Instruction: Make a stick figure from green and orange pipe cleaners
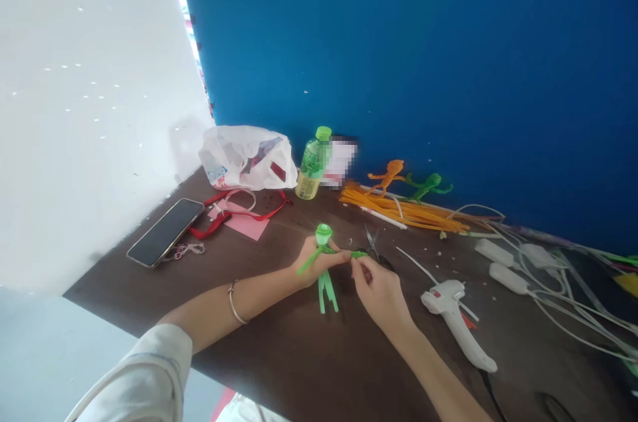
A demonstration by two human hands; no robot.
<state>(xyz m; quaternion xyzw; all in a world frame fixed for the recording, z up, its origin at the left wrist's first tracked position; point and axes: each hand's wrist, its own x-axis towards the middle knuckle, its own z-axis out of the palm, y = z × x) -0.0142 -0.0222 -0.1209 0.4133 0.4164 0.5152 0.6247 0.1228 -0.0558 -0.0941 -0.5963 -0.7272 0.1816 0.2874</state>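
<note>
Green pipe-cleaner fig gripped in L hand, R hand pinching its arm

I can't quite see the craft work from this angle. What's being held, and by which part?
A green pipe-cleaner figure: the left hand grips it around the middle, below the head, and the right hand pinches the sideways strand near its end.

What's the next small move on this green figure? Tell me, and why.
Probably twist the loose green strand tighter with your right hand. It sticks out sideways from the green figure that your left hand grips, while the orange figure by the wall has its arms bent into shape.
</note>
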